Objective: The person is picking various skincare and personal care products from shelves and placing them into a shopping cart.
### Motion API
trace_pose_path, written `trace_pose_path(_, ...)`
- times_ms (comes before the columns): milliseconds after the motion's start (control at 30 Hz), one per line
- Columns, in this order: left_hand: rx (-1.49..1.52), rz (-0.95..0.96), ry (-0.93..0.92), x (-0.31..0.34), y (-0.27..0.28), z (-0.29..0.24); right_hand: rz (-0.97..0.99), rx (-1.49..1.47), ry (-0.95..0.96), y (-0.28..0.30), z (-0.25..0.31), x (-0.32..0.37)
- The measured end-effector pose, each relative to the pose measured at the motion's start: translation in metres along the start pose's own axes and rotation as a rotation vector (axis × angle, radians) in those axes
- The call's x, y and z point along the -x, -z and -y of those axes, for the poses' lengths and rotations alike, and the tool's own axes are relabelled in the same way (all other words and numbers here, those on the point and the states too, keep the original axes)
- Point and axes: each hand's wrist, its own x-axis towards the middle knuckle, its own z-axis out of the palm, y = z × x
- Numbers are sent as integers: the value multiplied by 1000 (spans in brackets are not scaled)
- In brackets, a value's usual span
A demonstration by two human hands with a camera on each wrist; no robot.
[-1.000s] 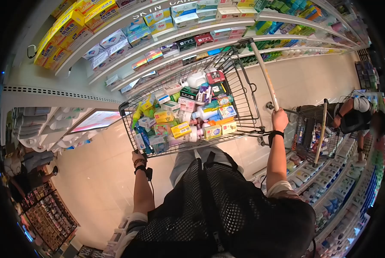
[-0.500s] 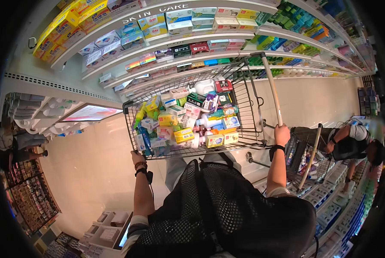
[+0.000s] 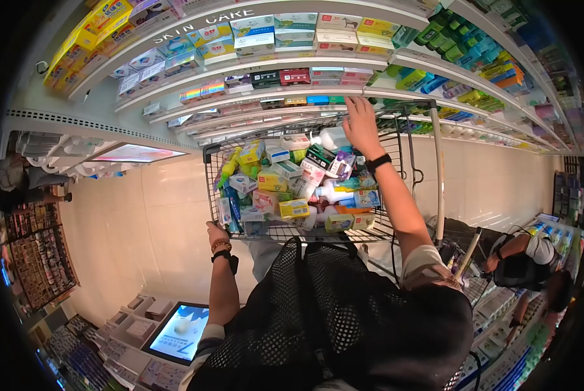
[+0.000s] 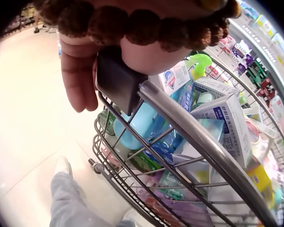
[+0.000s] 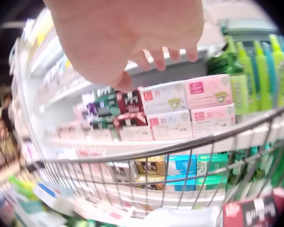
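Note:
My left hand [image 3: 218,233] grips the front corner of a wire shopping cart [image 4: 199,137], its fingers hanging over the black corner cap [image 4: 117,82]. Above the cart's far side my right hand [image 3: 362,127] reaches toward the shelves, fingers extended and nothing in it. Pink and white boxes [image 5: 208,92] stand stacked on the shelf beyond that hand in the right wrist view. A heap of boxes and bottles fills the basket, among them a yellow box [image 3: 294,208] and a white bottle [image 3: 331,138].
Shelves [image 3: 409,62] of boxed goods and green bottles run along the cart's far side. Another person [image 3: 526,260] stands with a cart at the right. A lit screen [image 3: 180,331] sits at lower left. The cart's handle [image 3: 440,176] stands to the right.
My right hand has let go of the cart handle and moved up and left over the basket toward the shelves. My left hand stays on the cart corner.

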Motion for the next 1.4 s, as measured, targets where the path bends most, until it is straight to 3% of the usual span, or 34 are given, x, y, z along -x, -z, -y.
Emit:
trace_pose_path(100,-28,40,16,15,-2,-18,-108,121,63,-61,-14,-56)
trace_pose_path(200,-41,49,20,28,-6,-31,-19,261,-27,-99,-23,-69)
trace_pose_path(333,-46,61,12,37,-14,-42,-67,320,-21,-100,-28,-72)
trace_pose_path(400,-48,40,-5,40,-17,-46,142,300,-69,-97,-31,-78)
trace_pose_path(533,-35,4,-21,38,-27,-49,9,263,88,-84,-39,-73)
trace_pose_path(600,-8,159,36,19,-35,-39,-119,148,178,-62,-26,-56)
trace_pose_path(667,-116,140,37,19,-26,-45,-86,-139,114,-31,2,-29)
trace_pose_path(700,-221,128,38,21,-23,-54,14,-350,-12,-21,16,-9)
trace_pose_path(733,-206,110,-53,43,18,-89,136,-547,-178,7,35,7)
trace_pose_path(767,-41,-21,-280,62,44,-116,228,-740,-220,7,37,24)
trace_pose_path(800,167,-158,-688,68,57,-131,470,-935,-399,28,47,35)
trace_pose_path(833,375,-69,-812,91,84,-167,460,-1065,-374,44,57,50)
trace_pose_path(900,615,241,-867,151,137,-219,544,-1285,-356,101,79,59)
trace_pose_path(933,660,309,-967,177,160,-240,627,-1358,-406,142,91,55)
trace_pose_path(1000,632,377,-1136,209,185,-262,602,-1420,-406,187,106,59)
trace_pose_path(1100,631,480,-1241,230,200,-267,500,-1450,-451,210,122,71)
trace_pose_path(1167,965,647,-1235,237,204,-264,177,-1694,-345,219,128,73)
trace_pose_path(1200,1020,681,-1240,241,211,-263,183,-1692,-287,223,127,76)
trace_pose_path(1233,1014,682,-1251,244,215,-261,171,-1690,-283,230,131,78)
trace_pose_path(1300,1094,537,-1439,249,228,-262,205,-1259,-367,246,140,80)
trace_pose_path(1367,1082,400,-1497,259,248,-260,227,-1276,-349,248,142,86)
trace_pose_path(1400,829,254,-1491,265,264,-256,207,-1556,-357,251,146,88)
